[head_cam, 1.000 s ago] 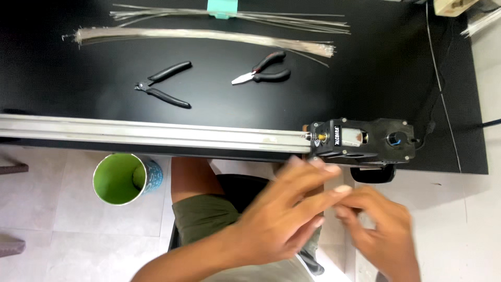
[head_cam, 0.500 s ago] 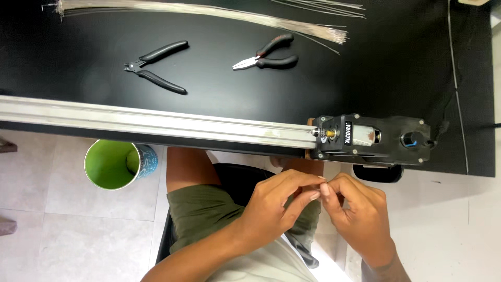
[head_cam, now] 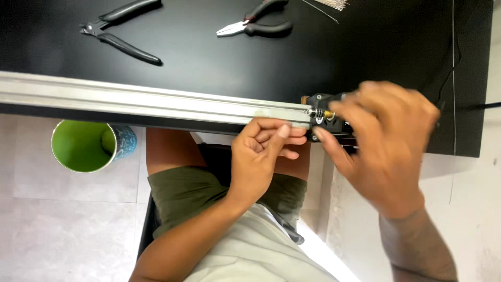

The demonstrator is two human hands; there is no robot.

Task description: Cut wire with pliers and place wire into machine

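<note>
At the aluminium rail's (head_cam: 156,102) end, the black motor unit (head_cam: 323,102) sits under right-hand fingers (head_cam: 334,149).

A matte black tabletop (head_cam: 365,47) carries a long pale silver aluminium rail (head_cam: 146,99), ending in a small black motor block (head_cam: 326,112) with a brass-coloured fitting. Black-handled cutters (head_cam: 120,31) and black-handled pliers with silver jaws (head_cam: 255,23) lie on the black surface. A round cup, bright green inside and blue-patterned outside (head_cam: 86,146), stands on pale grey floor tiles (head_cam: 68,235). The shorts are olive green (head_cam: 188,193), the shirt light grey (head_cam: 255,250).
</note>
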